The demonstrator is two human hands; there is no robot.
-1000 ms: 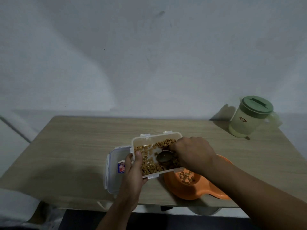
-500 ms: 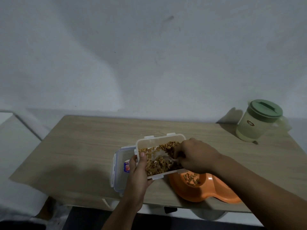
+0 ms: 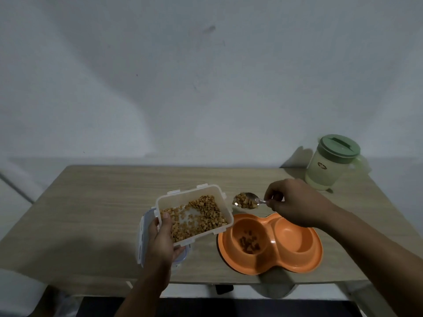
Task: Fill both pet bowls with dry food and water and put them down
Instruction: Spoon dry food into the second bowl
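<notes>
Now right hand (image 3: 295,203) pinches loaded spoon (image 3: 248,200); left hand (image 3: 163,239) grips kibble container (image 3: 194,213) beside orange bowl (image 3: 270,244); jug (image 3: 329,163) behind.

A plain pale grey-white wall (image 3: 206,76) fills the upper half of the view, marked by a few faint scuffs and soft uneven shadows. Below it stands a light wood-grain worktop (image 3: 103,202) with rounded far corners, its back edge close to the wall. The light is dim and cool. Under the front edge the floor (image 3: 263,307) looks dark. A pale shape at lower left (image 3: 16,291) is too blurred to identify.
</notes>
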